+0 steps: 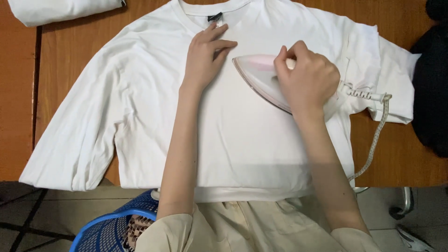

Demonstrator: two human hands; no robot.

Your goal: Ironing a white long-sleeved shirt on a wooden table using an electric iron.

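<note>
Two bare hands work over a white long-sleeved cotton shirt [233, 140] spread flat, front up, on a brown wooden table [65, 51], its collar pointing away from the person and its hem hanging just over the near edge. The left hand [205, 56] lies flat on the chest of the shirt just below the collar, fingers released and spread, pressing the cloth down and grasping nothing. The right hand [308, 79] is clenched around the handle of a white and pale pink electric iron [261, 77], whose soleplate rests on the shirt's chest with its tip pointing toward the left hand; the two are near but apart. A woven beige cord [375, 140] runs from the back of the iron over the shirt's sleeve and off the near table edge. Another folded white cloth [60, 9] lies at the far left corner, a dark garment [431, 88] at the right edge, and a blue plastic basket [112, 228] stands on the floor below.
</note>
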